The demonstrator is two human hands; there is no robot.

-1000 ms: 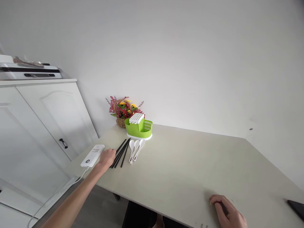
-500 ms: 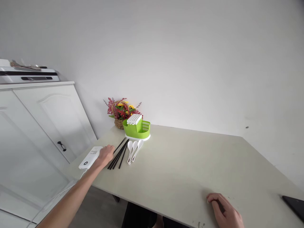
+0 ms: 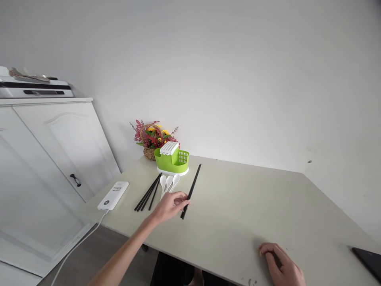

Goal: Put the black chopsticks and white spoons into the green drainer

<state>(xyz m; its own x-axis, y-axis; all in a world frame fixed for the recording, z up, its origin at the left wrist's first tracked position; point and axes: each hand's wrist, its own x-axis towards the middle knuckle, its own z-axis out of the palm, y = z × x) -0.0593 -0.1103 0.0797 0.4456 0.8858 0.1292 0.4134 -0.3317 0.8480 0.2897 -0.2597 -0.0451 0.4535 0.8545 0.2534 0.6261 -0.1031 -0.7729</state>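
Pinched in my left hand (image 3: 171,205) is a pair of black chopsticks (image 3: 195,178), slanting over the table to the right of the spoons. Several other black chopsticks (image 3: 147,194) lie in a loose fan farther left. Three white spoons (image 3: 169,181) rest side by side, their handles partly covered by my left hand. Behind them stands a green cutlery holder (image 3: 166,163) with a slotted white top and a white base. My right hand (image 3: 281,262) rests on the table near its front edge, fingers curled inward; whether anything is inside them is hidden.
A flower basket (image 3: 149,153) stands behind the green holder, against the wall. At the table's left edge lies a white power bank (image 3: 113,196) with a cable (image 3: 80,243) hanging down. A dark flat object (image 3: 369,260) sits at the right edge. White cabinets (image 3: 59,159) flank the left.
My left hand has moved right from beside the power bank, carrying a pair of chopsticks away from the fan and past the spoons. My right hand has stayed in place.
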